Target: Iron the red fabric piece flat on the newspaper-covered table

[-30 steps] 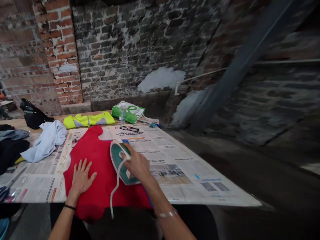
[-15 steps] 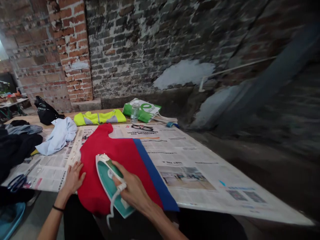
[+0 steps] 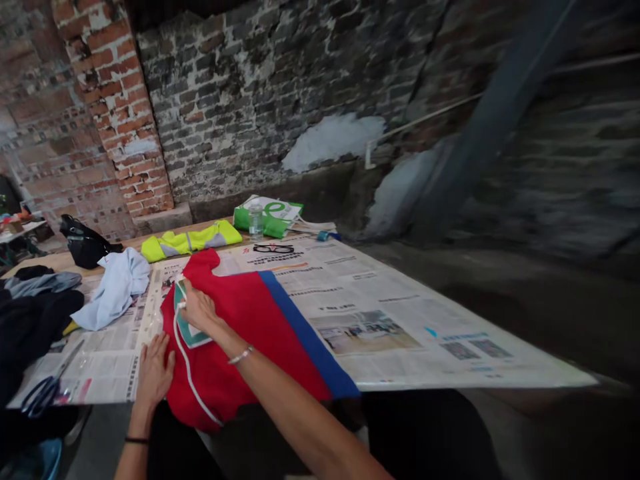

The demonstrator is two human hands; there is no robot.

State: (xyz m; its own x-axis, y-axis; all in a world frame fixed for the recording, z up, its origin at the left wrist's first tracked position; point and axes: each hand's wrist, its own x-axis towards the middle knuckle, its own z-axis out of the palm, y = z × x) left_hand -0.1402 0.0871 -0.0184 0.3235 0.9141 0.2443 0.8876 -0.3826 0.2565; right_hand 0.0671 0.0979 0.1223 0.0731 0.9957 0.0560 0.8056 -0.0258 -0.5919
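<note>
A red garment piece [image 3: 250, 320] with a blue band [image 3: 310, 340] along its right side lies over the newspaper-covered table, its lower edge hanging past the front. My right hand [image 3: 199, 310] is wrapped round the handle of a green and white clothes iron [image 3: 193, 333], which rests on the upper left part of the red cloth. The iron's white cord [image 3: 189, 373] trails down across the cloth toward me. My left hand [image 3: 156, 370] lies flat with fingers stretched at the cloth's left edge, partly on the newspaper.
Scissors [image 3: 47, 390], dark clothes [image 3: 40, 327] and a pale blue cloth [image 3: 117, 287] are on the left. Behind lie a black bag [image 3: 87, 243], a yellow vest [image 3: 193, 240], a bottle [image 3: 256, 221], a green-white bag [image 3: 275, 217] and glasses [image 3: 273, 248]. A brick wall [image 3: 240, 100] stands behind.
My right hand has pushed the iron away from me and to the left, up the red cloth. My left hand stays by the cloth's left edge. The view has tilted slightly.
</note>
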